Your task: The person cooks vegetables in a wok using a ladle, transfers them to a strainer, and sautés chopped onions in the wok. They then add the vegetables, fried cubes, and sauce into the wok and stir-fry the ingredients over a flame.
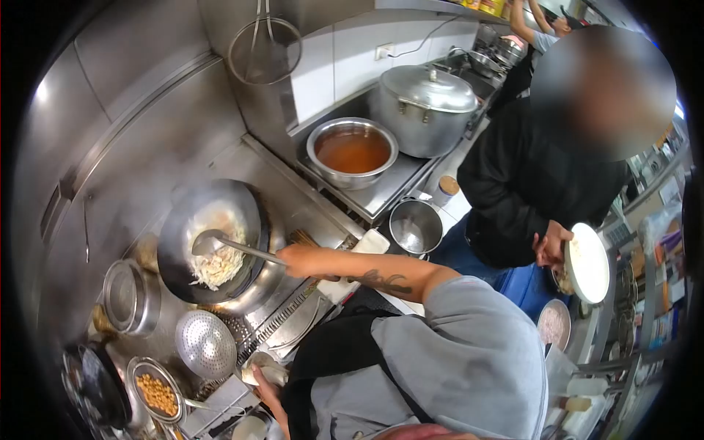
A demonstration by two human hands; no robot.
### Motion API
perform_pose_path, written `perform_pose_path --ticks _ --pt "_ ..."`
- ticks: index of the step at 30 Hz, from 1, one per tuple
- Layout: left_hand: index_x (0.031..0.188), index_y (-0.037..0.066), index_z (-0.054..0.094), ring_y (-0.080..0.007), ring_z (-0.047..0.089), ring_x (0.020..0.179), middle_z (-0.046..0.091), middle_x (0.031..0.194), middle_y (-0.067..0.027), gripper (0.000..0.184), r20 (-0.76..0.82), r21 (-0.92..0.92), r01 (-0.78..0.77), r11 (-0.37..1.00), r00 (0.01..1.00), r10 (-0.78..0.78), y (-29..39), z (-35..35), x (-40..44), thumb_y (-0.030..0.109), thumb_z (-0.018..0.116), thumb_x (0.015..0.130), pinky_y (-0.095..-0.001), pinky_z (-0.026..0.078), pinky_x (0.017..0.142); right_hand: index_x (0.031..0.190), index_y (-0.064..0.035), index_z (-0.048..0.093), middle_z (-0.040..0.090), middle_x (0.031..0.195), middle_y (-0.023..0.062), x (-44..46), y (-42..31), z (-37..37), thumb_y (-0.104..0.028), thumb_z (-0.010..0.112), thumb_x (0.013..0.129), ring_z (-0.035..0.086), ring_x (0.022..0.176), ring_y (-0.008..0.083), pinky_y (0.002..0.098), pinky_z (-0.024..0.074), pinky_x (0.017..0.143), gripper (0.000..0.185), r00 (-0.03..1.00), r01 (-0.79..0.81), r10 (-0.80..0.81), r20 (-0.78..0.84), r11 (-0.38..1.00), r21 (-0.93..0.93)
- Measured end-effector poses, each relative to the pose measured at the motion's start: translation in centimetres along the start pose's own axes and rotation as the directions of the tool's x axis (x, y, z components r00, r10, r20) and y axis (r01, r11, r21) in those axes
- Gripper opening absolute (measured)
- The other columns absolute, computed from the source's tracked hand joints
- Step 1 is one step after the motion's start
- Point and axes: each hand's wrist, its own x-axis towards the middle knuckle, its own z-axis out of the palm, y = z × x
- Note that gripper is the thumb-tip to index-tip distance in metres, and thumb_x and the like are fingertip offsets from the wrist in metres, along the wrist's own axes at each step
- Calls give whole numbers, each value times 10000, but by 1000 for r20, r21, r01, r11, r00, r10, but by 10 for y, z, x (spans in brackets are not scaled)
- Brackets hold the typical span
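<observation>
My right hand (297, 261) is wrapped round the handle of a metal ladle (253, 251). The ladle's bowl rests on pale, shredded food (218, 270) inside a dark wok (174, 265), and steam rises around it. Lower down, close to my apron, my left hand (270, 396) is closed on a whitish, cloth-like bundle (265, 368); its fingers are partly hidden. Between that hand and the wok lies a perforated skimmer (205, 345).
A strainer of golden-brown pieces (156, 396) and a metal pot (132, 297) stand left. Beyond are a bowl of reddish-brown liquid (353, 152), a large lidded pot (427, 110) and an empty-looking pot (416, 226). A person in black (506, 191) holds a white plate (588, 262).
</observation>
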Motion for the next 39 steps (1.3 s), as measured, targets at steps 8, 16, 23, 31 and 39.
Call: perform_pose_path --ticks 8,16,23,31,39 --pt "1255 -12 549 -213 611 940 623 1120 -108 593 41 43 3 999 999 -5 56 54 -67 444 624 882 -328 488 838 1264 -6 531 672 855 190 -7 -14 -5 -76 557 812 677 694 285 395 547 602 458 989 -135 138 -43 988 77" --pt "1277 21 524 -175 577 982 608 1126 -78 503 60 70 -113 991 992 109 74 61 -100 336 631 899 -296 467 822 1050 44 559 619 715 167 40 -4 -40 -94 578 824 608 497 215 366 498 472 266 964 -167 215 -159 948 272" --pt "1254 2 526 -151 562 965 602 1089 -63 459 128 117 -178 977 978 163 71 58 -107 316 600 928 -295 469 803 933 50 531 597 675 186 116 3 14 -67 550 829 609 505 264 380 495 484 158 972 -154 213 -98 893 422" --pt "1207 1 551 -144 568 941 614 1037 -50 450 106 105 -194 975 977 183 53 39 -101 337 614 915 -289 464 819 1290 -52 487 635 962 267 49 -7 -21 -66 549 827 627 919 423 509 493 798 467 1000 22 -17 23 968 -249" --pt "1201 -3 555 -136 567 913 620 1003 -51 442 100 90 -222 971 972 213 43 30 -86 309 637 900 -286 467 798 1331 21 460 613 1013 301 -62 -42 -105 -110 580 851 636 915 395 417 487 797 511 993 120 -120 8 984 -130"
